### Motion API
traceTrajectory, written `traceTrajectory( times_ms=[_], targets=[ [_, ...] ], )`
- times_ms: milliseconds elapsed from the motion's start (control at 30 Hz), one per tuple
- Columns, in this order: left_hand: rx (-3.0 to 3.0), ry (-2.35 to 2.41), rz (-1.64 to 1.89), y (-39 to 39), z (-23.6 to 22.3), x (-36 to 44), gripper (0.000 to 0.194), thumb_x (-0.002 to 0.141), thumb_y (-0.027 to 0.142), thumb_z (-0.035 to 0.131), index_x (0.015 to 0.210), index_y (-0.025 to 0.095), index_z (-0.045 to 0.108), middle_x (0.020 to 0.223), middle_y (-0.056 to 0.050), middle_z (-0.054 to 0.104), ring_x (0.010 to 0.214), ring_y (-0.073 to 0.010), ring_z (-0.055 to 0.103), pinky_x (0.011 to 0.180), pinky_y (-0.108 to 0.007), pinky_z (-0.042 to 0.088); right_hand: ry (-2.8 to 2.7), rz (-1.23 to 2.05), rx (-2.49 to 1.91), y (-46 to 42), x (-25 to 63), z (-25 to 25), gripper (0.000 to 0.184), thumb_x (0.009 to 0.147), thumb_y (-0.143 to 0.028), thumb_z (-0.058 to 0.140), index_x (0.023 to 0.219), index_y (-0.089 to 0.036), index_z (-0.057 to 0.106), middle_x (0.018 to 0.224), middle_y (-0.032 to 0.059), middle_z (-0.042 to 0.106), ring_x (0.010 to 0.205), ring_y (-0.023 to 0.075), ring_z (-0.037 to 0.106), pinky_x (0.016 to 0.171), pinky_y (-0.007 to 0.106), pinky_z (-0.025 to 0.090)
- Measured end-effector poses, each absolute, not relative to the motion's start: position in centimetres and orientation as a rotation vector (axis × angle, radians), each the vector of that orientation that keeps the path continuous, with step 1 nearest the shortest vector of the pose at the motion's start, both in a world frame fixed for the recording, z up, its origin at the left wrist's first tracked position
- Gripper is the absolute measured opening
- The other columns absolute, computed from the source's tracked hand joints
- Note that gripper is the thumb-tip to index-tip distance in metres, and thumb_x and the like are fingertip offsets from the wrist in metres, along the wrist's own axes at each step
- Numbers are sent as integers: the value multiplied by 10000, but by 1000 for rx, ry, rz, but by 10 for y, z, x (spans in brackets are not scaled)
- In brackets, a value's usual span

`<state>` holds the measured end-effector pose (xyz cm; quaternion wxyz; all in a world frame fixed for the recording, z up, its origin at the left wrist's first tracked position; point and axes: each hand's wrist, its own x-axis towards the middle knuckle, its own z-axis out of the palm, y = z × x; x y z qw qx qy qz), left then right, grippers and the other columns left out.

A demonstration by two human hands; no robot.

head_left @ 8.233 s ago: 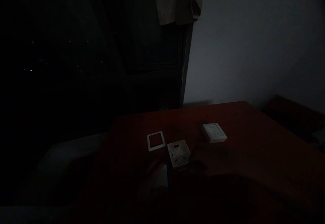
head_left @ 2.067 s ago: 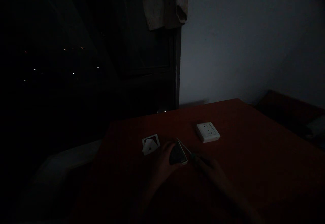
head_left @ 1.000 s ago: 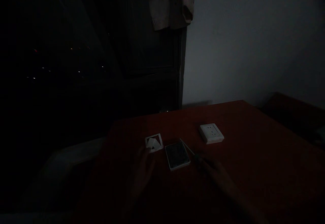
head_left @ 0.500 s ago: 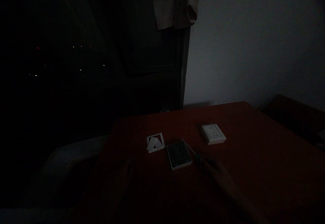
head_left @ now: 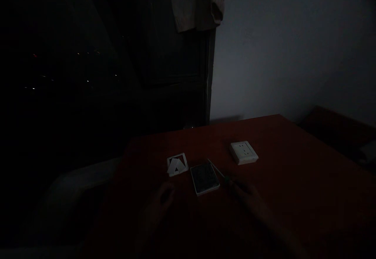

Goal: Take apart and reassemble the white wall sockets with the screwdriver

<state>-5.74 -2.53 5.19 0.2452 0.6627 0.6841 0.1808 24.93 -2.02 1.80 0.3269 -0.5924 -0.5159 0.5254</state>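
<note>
My right hand (head_left: 249, 200) is closed around a screwdriver (head_left: 216, 168) with a green handle and a thin pale shaft. The shaft points up and left, its tip by the far right corner of a square socket unit (head_left: 205, 178) with a dark back and pale rim. My left hand (head_left: 158, 204) is over the table left of this unit, its fingers curved with a gap to the thumb and nothing visible in them. Just beyond it lies a white square frame (head_left: 185, 161) with pale flat pieces (head_left: 177, 165) across it. Darkness hides much of both hands.
The reddish-brown table (head_left: 293, 165) carries a white wall socket (head_left: 244, 152), face up, at the back right. Behind are a pale wall (head_left: 279, 55), a dark window with small lights, and a hanging cloth (head_left: 196, 4).
My left hand has moved right and is closer to the dark-backed unit and the white frame. My right hand keeps the screwdriver in nearly the same place. The view has shifted slightly.
</note>
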Motion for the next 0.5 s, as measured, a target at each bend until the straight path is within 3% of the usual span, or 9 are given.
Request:
traceTrajectory(
  times_ms=[200, 500],
  targets=[
    [2086, 1537, 714, -3, 62, -11, 149, 846, 215, 535, 884, 257, 673, 964, -5, 693, 914, -176, 644, 832, -289, 502, -1361, 1388, -1526, -20, 249, 23, 505, 818, -642, 470, 971, -192, 642, 721, 7, 590, 606, 150, 535, 519, 249, 419],
    [2303, 1372, 589, 33, 69, 43, 257, 843, 92, 510, 990, 262, 634, 999, 4, 671, 916, -168, 636, 809, -272, 488, -1337, 1400, -1457, -19, 250, 15, 464, 842, -593, 469, 972, -178, 631, 724, -2, 571, 566, 123, 505, 503, 233, 394]
  ],
)
